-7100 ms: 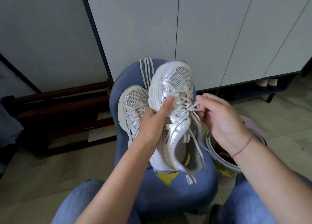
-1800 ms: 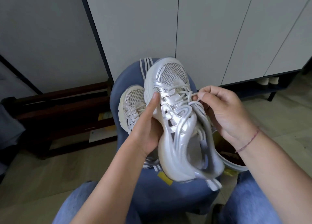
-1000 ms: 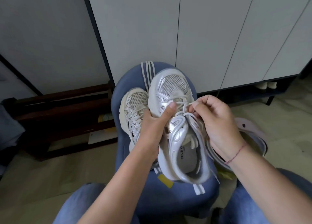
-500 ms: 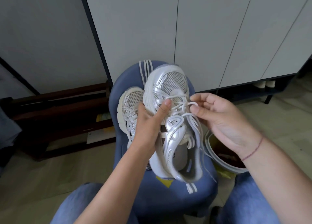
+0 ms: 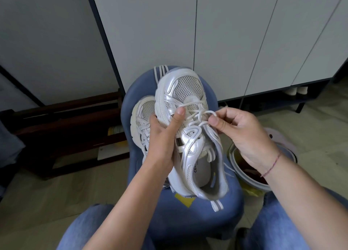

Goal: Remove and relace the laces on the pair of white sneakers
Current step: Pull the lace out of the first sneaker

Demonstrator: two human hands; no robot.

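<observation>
Second sneaker (image 5: 143, 116) sits on the chair (image 5: 188, 221), just left of your left grip (image 5: 163, 136), laces still in. Left grip is wrapped round the held sneaker (image 5: 188, 91), thumb pressed on the upper. Change from half a second ago: your right grip (image 5: 244, 134) went from loose fingers to pinching a lace (image 5: 195, 114) loop, right at its fingertips. Reads as removal under way; lower crossings still threaded.
</observation>
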